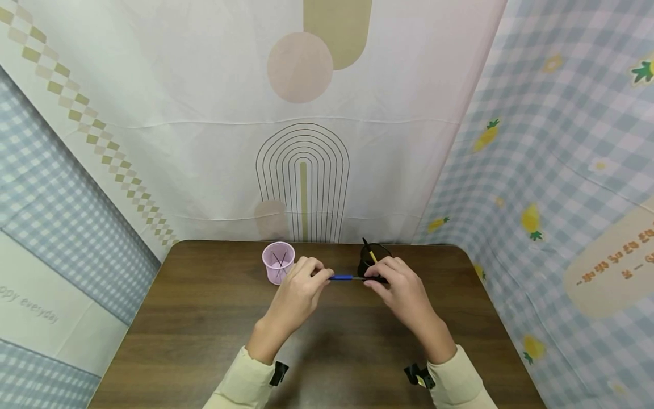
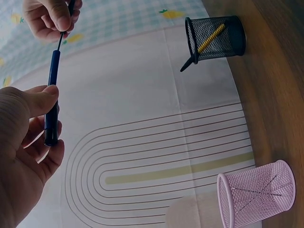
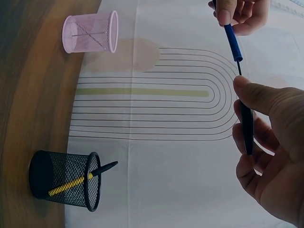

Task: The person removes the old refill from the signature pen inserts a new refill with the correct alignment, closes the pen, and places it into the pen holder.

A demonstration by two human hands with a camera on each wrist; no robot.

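Above the table, my left hand [image 1: 298,289] grips the blue barrel [image 2: 53,71] of a pen between thumb and fingers. Facing it, my right hand [image 1: 403,292] pinches a black pen part [image 3: 247,128]. A thin dark rod [image 3: 239,68], like a refill, spans the short gap between the two pieces and lines up with both. Behind the right hand stands a black mesh pen holder [image 3: 92,202], with a yellow and black pen [image 3: 66,186] leaning in it. Just beyond the left hand is a pink mesh pen holder [image 1: 276,278], with thin dark crossed lines at its base.
Both holders stand upright near the far edge of the brown wooden table [image 1: 204,318]. A white patterned cloth [image 1: 214,170] hangs behind the table. Blue checked cloth [image 1: 516,187] hangs along the right side, and more on the left.
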